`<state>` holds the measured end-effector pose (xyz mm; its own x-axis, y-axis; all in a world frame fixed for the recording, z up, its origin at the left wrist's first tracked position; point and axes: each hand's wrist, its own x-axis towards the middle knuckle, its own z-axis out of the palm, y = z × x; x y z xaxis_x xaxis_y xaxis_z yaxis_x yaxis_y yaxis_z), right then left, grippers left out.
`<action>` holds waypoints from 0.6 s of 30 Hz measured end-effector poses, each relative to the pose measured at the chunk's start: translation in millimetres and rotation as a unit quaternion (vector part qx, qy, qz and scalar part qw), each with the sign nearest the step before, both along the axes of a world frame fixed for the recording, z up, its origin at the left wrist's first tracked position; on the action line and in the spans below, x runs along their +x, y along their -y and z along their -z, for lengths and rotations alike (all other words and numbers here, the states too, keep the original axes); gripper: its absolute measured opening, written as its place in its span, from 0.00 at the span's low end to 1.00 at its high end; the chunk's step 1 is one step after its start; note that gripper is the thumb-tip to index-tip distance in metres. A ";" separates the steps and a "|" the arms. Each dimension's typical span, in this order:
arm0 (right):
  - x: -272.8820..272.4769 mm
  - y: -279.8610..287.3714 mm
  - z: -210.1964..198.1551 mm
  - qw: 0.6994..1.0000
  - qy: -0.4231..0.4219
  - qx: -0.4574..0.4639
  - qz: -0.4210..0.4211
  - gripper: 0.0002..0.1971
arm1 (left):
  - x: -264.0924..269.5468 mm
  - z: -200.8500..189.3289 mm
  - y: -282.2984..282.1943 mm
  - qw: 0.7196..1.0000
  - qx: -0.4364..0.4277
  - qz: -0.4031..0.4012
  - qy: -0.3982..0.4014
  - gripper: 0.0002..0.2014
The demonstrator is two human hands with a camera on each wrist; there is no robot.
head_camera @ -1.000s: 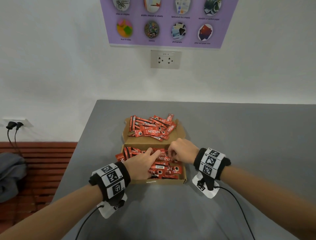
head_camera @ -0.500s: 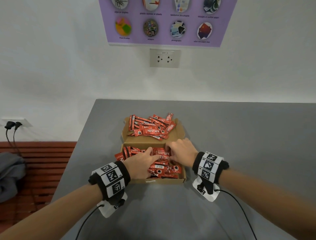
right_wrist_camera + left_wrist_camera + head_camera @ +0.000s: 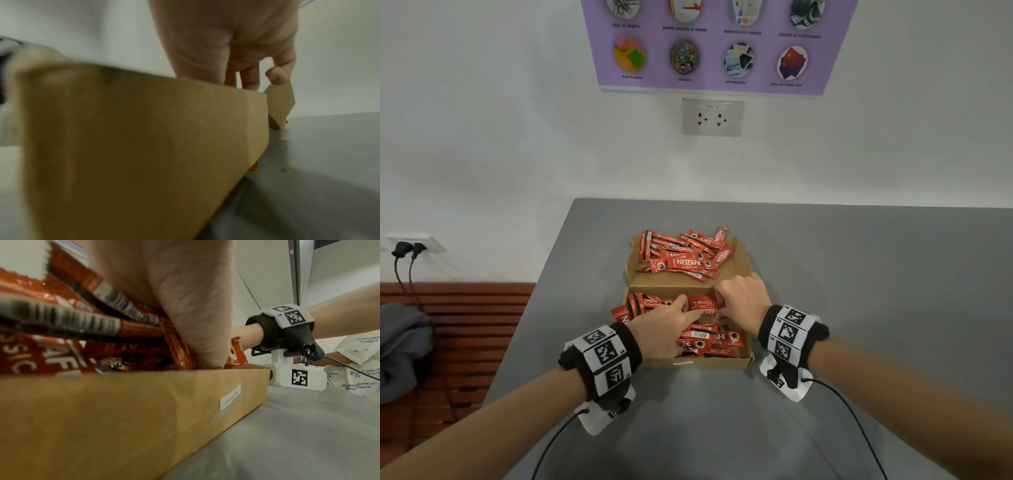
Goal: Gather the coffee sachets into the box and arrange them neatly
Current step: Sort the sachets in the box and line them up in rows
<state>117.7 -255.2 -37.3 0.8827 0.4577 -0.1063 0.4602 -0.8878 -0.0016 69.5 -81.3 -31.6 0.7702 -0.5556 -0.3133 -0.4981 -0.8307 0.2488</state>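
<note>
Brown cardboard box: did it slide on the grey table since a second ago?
No. The brown cardboard box sits just as far from the grey table's back edge as before.

Coffee sachets [image 3: 690,263]: red, white lettering, black end bands, white barcode panels. Box [image 3: 709,361]: plain brown cardboard, small white label. Table [image 3: 825,257]: grey. Wristbands [image 3: 606,356]: black, white blocks with black square codes. Poster [image 3: 715,44]: purple.

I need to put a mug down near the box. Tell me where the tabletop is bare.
Bare grey tabletop lies right of the brown cardboard box, out to the table's right edge, and behind the open lid toward the white wall. Crowded: the box tray holds red coffee sachets and both hands; more sachets cover the lid.
</note>
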 end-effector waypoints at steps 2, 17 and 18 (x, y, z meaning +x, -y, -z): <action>-0.8 0.5 -2.2 1.000 0.000 0.008 0.001 0.13 | 0.0 0.3 -0.2 1.000 -0.005 -0.001 0.002 0.29; -10.1 19.0 -34.7 0.975 -0.186 0.088 -0.085 0.07 | 0.1 1.0 -0.6 1.000 -0.023 -0.015 -0.007 0.31; -12.6 19.9 -33.8 0.974 -0.202 0.056 -0.089 0.09 | 0.0 0.9 -0.4 1.000 -0.021 -0.015 -0.006 0.31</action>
<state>105.1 -275.1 -3.5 0.6842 0.6290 -0.3692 0.5489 -0.7774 -0.3073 69.5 -80.9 -32.5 0.7828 -0.5454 -0.2997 -0.4695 -0.8337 0.2908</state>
